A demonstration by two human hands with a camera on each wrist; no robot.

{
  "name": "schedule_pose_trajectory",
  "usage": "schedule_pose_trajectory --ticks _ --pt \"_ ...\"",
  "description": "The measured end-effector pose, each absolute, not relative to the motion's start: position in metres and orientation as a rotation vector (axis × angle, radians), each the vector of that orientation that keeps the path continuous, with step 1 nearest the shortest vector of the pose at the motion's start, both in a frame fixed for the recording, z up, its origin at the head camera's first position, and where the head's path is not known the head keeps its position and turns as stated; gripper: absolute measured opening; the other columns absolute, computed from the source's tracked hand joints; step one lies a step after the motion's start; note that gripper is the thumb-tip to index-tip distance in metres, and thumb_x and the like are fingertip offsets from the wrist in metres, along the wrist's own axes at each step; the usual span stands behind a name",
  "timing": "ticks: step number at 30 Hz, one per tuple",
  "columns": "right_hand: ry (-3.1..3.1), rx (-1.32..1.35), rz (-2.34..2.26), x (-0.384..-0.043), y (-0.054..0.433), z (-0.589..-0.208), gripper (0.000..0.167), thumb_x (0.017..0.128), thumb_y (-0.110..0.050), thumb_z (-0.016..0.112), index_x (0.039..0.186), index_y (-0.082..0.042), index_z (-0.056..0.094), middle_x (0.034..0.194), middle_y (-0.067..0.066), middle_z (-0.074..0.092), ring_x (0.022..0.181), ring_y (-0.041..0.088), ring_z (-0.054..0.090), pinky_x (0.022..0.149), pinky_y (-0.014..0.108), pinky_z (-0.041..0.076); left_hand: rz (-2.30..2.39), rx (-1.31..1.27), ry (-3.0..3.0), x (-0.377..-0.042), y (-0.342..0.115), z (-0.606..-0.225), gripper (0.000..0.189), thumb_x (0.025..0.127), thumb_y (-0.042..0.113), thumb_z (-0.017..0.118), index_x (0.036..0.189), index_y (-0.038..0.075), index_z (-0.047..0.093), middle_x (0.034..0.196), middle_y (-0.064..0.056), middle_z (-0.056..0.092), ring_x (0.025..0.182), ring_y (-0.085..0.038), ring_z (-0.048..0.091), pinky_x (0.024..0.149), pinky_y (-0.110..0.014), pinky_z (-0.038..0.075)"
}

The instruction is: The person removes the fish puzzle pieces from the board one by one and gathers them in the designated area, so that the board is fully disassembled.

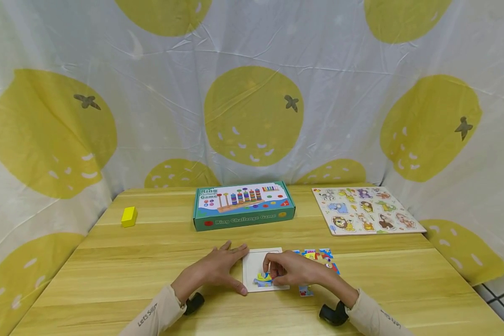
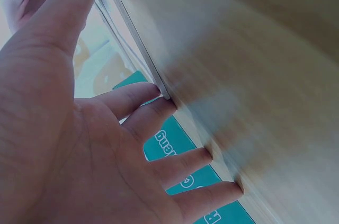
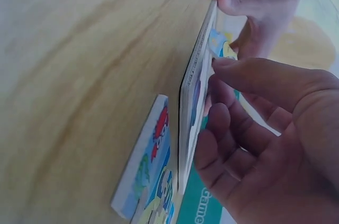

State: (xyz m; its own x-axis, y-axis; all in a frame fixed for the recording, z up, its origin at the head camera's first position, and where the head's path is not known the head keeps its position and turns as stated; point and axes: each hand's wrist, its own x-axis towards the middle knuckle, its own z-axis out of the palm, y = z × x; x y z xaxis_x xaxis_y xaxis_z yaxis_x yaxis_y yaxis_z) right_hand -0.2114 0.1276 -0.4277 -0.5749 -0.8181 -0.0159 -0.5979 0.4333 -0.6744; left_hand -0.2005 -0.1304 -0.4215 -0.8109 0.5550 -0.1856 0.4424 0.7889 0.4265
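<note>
A white puzzle tray (image 1: 256, 257) with a raised border lies on the table in front of the person. My left hand (image 1: 218, 266) is spread at its left side, thumb at the near corner and fingertips by the far edge, as the left wrist view (image 2: 116, 134) also shows. Over the tray, the right hand (image 1: 291, 268) has curled fingers and pinches a colourful jigsaw piece (image 1: 262, 281), yellow and blue, low against the tray's surface. Its fingers partly hide the piece. More jigsaw pieces (image 1: 328, 255) lie right of the tray, some under the right forearm.
Behind the tray stands a green Ring Challenge Game box (image 1: 245, 218). An animal peg puzzle board (image 1: 361, 212) lies at the back right. A yellow block (image 1: 129, 217) sits at the back left. A lemon-print cloth (image 1: 252, 116) hangs round the table's far sides.
</note>
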Motion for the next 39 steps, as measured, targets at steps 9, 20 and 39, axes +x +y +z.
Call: schedule_pose_trajectory --ticks 9,20,39 --pt "2.320 -1.156 -1.023 -0.215 0.129 -0.429 0.017 0.088 -0.006 0.068 0.102 -0.015 0.065 0.076 -0.010 0.057 0.064 -0.001 0.047 0.058 0.015 0.043 0.531 0.768 2.682 -0.200 -0.131 -0.423 0.103 0.068 0.063 0.075 0.149 0.014 0.035 0.155 -0.004 0.032 0.143 -0.045 0.016 0.108 -0.070 0.016" --pt "2.305 -1.137 -1.127 -0.216 0.133 -0.422 0.014 0.091 -0.009 0.066 0.104 -0.011 0.068 0.079 -0.004 0.061 0.067 0.004 0.052 0.062 0.019 0.048 0.509 0.788 2.697 -0.201 -0.131 -0.424 0.104 0.067 0.066 0.073 0.149 0.014 0.036 0.155 -0.004 0.033 0.142 -0.046 0.017 0.107 -0.070 0.018" --pt "2.241 -1.109 -1.246 -0.214 0.178 -0.419 0.020 0.093 -0.016 0.063 0.110 -0.006 0.069 0.087 0.012 0.067 0.076 0.010 0.062 0.074 0.027 0.055 0.515 0.791 2.692 -0.200 -0.131 -0.423 0.104 0.067 0.064 0.074 0.149 0.013 0.035 0.155 -0.004 0.032 0.142 -0.045 0.017 0.107 -0.070 0.017"
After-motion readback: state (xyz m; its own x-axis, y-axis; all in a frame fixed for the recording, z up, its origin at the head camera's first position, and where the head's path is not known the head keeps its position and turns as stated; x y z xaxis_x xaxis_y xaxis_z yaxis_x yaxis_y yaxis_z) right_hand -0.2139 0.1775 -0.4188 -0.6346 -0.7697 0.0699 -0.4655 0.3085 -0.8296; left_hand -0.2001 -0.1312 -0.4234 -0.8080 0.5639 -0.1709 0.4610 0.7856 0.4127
